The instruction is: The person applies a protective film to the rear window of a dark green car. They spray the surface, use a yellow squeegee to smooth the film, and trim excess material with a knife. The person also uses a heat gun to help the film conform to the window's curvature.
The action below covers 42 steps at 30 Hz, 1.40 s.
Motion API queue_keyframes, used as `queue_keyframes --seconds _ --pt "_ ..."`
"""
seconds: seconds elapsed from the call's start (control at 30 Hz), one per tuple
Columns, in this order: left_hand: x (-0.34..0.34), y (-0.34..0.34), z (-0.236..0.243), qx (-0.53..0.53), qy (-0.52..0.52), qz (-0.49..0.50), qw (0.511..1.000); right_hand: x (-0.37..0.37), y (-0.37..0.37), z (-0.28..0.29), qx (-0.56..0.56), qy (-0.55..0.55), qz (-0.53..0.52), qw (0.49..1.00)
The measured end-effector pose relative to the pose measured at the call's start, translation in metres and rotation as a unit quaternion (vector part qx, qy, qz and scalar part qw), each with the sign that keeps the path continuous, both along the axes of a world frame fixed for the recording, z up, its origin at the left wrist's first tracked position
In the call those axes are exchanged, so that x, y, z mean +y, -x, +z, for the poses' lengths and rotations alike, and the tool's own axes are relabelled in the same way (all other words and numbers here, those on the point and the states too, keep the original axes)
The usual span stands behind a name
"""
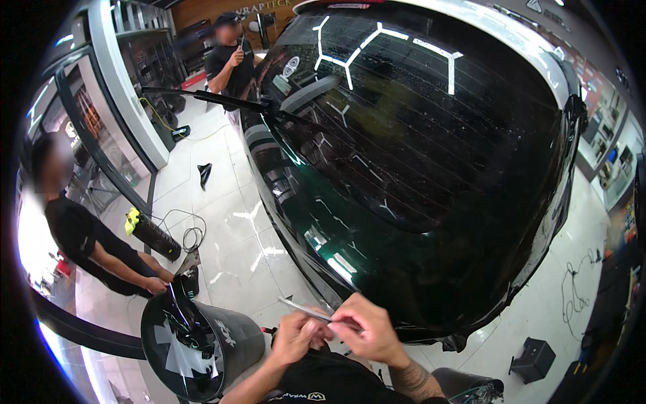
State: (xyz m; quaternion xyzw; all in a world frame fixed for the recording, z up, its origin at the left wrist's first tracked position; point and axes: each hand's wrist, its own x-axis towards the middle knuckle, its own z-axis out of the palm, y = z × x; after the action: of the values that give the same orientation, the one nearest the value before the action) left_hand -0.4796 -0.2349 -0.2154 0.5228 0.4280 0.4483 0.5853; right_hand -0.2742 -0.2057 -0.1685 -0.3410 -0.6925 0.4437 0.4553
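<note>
Both my hands are together low in the middle, in front of my body. They grip a slim silver-grey tool (304, 309) that looks like a snap-off utility knife, its long end pointing up and left. My left hand (296, 339) is closed around its underside. With bent fingers my right hand (363, 326) pinches the other end, partly hiding it. Just beyond them stands the rear of a car with dark green, glossy film (377, 283) on it. Water drops dot the black rear window (417, 128), and its wiper (229, 101) sticks out to the left.
A black bin (243, 337) with scrap film stands at lower left, beside a person in black (91, 246) reaching into it. Another person (232, 60) stands beyond the car. A sprayer tank (153, 234), a cable (195, 236) and a black box (533, 359) are on the tiled floor.
</note>
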Motion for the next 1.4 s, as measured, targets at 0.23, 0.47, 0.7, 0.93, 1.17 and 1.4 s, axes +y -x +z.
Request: queue_keyframes --seconds 0.23,0.47,0.7,0.93,1.17,1.4 --pt "0.033 -0.010 -0.006 -0.257 0.094 -0.136 0.952 -0.007 -0.012 -0.024 0.305 0.241 0.151 0.909" --pt "0.052 0.020 0.100 -0.288 -0.247 -0.556 0.739 -0.002 0.016 0.005 0.558 0.081 0.348 0.748" --pt "0.069 0.109 0.100 -0.264 -0.364 -0.337 0.827 -0.021 0.085 0.102 0.277 0.054 0.556 0.782" --pt "0.112 0.196 -0.106 0.428 -0.049 -0.435 0.790 -0.046 0.162 0.082 -0.101 0.126 0.207 0.965" --pt "0.029 0.230 -0.344 0.434 0.069 -0.456 0.774 -0.027 0.171 0.019 -0.108 0.214 0.181 0.954" --pt "0.022 0.222 -0.363 0.536 0.173 -0.503 0.655 -0.034 0.161 -0.052 -0.343 0.114 0.111 0.926"
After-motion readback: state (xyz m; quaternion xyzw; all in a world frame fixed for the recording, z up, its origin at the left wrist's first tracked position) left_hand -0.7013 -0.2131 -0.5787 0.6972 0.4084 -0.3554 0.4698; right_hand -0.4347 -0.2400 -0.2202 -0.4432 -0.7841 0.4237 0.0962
